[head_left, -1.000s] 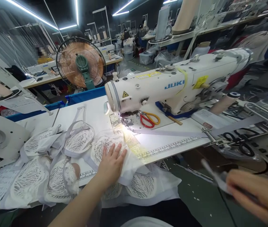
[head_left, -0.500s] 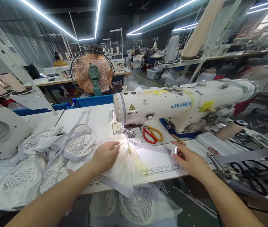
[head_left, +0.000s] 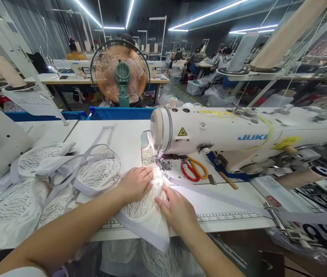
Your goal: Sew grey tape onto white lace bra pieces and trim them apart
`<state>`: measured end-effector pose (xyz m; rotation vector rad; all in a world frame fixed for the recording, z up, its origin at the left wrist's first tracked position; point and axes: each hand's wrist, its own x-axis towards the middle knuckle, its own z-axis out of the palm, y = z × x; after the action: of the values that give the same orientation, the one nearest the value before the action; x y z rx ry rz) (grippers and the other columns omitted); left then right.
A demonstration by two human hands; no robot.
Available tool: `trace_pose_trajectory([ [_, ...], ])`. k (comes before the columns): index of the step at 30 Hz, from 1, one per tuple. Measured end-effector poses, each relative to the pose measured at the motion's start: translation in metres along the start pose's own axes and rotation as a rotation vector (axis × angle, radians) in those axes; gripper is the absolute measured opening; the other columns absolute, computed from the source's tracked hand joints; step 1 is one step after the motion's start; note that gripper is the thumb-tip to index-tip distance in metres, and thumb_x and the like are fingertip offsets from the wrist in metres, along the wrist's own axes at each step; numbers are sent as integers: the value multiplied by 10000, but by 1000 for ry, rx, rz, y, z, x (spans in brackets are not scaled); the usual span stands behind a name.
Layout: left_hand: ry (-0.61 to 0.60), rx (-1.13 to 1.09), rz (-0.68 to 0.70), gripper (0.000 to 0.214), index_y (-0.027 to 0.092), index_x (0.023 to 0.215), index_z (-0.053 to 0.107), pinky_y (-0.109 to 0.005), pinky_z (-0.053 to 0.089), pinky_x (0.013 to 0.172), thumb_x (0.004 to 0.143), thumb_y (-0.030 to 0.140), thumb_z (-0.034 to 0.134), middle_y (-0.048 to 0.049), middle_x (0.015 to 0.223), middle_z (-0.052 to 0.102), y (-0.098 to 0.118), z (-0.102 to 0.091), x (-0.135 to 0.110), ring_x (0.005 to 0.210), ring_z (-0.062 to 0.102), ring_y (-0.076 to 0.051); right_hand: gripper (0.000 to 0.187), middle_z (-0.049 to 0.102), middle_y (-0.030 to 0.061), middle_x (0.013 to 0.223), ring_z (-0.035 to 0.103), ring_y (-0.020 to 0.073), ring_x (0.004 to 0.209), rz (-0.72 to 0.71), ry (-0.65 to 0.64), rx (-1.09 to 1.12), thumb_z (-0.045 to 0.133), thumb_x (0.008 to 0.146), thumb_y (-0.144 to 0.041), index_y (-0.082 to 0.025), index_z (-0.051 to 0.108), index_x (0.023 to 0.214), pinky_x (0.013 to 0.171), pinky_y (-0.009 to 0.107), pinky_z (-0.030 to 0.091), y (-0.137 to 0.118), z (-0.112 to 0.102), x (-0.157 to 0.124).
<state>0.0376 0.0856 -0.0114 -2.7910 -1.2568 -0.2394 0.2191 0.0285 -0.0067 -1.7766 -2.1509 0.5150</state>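
A white lace bra [head_left: 141, 206] lies under the sewing machine's [head_left: 209, 127] needle area, its mesh and pale band draping over the table's front edge. My left hand [head_left: 136, 184] rests on the lace just in front of the presser foot, fingers together and bent onto the fabric. At the right edge of the same piece, my right hand [head_left: 177, 209] is closed, thumb and fingers pinching the cloth. A pale elastic tape [head_left: 223, 198] runs from the foot to the right across the table. Whatever lies beneath the left fingers is hidden.
Red-and-orange-handled scissors [head_left: 193, 169] lie beside the needle area. More lace bras [head_left: 98, 173] are piled to the left. A ruler strip [head_left: 223, 217] follows the table's front edge. Black scissors [head_left: 322, 238] sit at far right. A fan [head_left: 123, 73] stands behind the table.
My right hand has moved left from the bare tabletop to the lace and grips its edge; the small white object it held is out of sight. The view has turned slightly left.
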Motion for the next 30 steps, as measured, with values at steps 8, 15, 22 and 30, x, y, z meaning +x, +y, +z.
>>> trace_pose_trajectory([
  [8,-67,98,44,475,149,1196,544,-368,399,722,893,472,374,-88,1321,500,1,-14,14,977,541,-243,301,545,-25,620,547,159,608,122,-100,188,452,783,-247,-147,549,1050,555,231,357,12,-5,16],
  [15,89,22,120,570,84,1064,608,-392,368,921,835,574,428,-151,1206,572,1,2,20,1114,485,-285,220,463,-34,612,487,154,585,61,-164,195,406,782,-256,-192,575,908,546,241,348,17,-10,18],
  [22,69,-103,118,419,105,901,610,-356,453,802,777,500,546,-169,1116,575,-1,4,19,1014,542,-281,241,508,-11,642,460,145,550,81,-54,156,412,816,-411,-205,474,705,517,246,332,9,-4,24],
  [30,-22,-142,117,430,134,994,592,-390,401,867,786,503,522,-116,1294,507,-5,-1,19,1124,469,-284,402,531,-9,621,513,168,554,145,-87,170,407,795,-347,-124,563,1091,527,262,389,12,-2,29],
])
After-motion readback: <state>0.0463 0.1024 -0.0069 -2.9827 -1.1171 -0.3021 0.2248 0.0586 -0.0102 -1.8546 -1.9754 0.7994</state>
